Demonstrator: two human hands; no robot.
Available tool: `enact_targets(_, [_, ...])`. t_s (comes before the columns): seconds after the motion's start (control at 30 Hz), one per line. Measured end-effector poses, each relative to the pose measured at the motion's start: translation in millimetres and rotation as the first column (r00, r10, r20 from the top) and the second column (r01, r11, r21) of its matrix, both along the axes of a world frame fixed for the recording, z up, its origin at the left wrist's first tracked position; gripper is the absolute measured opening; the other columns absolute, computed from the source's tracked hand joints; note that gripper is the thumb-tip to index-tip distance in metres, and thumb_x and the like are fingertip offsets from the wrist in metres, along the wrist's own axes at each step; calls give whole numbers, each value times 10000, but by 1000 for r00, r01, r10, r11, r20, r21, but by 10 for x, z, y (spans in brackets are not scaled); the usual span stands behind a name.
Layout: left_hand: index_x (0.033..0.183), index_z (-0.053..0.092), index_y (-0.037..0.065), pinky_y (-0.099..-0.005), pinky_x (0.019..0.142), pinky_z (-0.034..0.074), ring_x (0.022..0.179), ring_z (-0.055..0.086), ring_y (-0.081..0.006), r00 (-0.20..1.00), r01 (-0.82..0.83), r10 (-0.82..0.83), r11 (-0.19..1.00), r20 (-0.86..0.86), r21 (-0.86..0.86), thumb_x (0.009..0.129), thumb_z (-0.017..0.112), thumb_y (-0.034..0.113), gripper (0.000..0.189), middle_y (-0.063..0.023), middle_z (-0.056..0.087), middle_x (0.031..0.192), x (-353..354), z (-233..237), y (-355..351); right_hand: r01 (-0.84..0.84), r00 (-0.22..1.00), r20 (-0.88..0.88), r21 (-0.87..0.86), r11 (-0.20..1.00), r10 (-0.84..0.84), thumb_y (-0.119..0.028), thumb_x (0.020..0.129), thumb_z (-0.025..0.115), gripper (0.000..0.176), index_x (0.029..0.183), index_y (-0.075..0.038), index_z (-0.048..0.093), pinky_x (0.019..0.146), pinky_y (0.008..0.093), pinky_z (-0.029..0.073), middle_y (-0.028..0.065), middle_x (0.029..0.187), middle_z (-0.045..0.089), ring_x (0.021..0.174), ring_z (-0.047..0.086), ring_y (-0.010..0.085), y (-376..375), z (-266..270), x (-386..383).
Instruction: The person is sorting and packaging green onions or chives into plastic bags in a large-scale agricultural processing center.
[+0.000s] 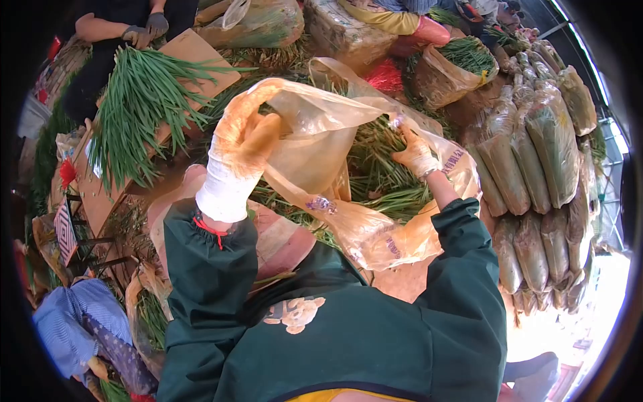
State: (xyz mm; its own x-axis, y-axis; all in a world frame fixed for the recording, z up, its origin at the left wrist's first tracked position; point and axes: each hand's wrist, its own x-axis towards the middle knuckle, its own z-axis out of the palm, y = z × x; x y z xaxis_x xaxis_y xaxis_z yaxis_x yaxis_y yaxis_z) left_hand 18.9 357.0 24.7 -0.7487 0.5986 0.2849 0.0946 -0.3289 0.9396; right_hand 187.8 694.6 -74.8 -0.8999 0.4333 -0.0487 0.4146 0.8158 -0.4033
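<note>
A large translucent plastic bag (315, 157) with its mouth wide open spreads before me, green stalks (385, 161) showing inside. My left hand (251, 127), in a stained glove with a white cuff, is closed on the bag's rim at the upper left. At the right side of the opening is my right hand (416, 151), also gloved, its fingers spread at the bag's inner edge beside the stalks. Whether its fingertips press on the plastic is hard to tell.
Green stalks (144, 110) lie on a board (194, 57) at upper left, near another person's gloved hands (147, 30). Wrapped bundles (552, 147) are stacked at right. A filled bag (445, 80) stands at upper right. Blue patterned cloth (87, 321) is at lower left.
</note>
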Motion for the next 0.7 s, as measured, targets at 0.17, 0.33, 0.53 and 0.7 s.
enact_targets(0.17, [1335, 399, -52, -382, 1100, 216, 1289, 357, -283, 513, -709, 578, 702, -634, 67, 887, 477, 30, 462, -175, 369, 1397, 682, 241, 35, -76, 995, -75, -153, 985, 65, -91, 632, 705, 649, 1250, -140, 512, 880, 333, 461, 138, 1038, 645, 970, 614, 261, 33, -33, 58])
enact_targets(0.33, [1387, 315, -17, -315, 1074, 268, 1273, 384, -235, 993, 98, -84, 979, 85, -179, 884, 505, 130, 557, -145, 399, 1379, 1659, -826, 744, -53, 997, -75, -258, 965, 35, -13, 623, 692, 660, 1252, -103, 515, 890, 311, 444, 93, 1094, 625, 1016, 575, 184, 9, -65, 149])
enact_targets(0.53, [1312, 463, 296, -550, 993, 349, 1244, 432, -260, 197, -30, -265, 961, 944, 276, 820, 436, 683, 627, -29, 427, 1408, 1383, -2240, 2277, -244, 970, -44, -155, 957, 240, -157, 708, 719, 599, 1274, -138, 525, 856, 343, 485, 107, 1173, 604, 1003, 602, 266, -20, -94, 316])
enact_targets(0.7, [985, 641, 209, -396, 779, 521, 893, 621, -214, 252, 80, -255, 967, 934, 242, 915, 429, 406, 298, -11, 648, 938, 1103, -2603, 2062, -328, 876, -349, 72, 942, 332, -230, 611, 715, 578, 1164, -146, 566, 825, 388, 478, 104, 1093, 614, 965, 610, 295, -418, -90, 385])
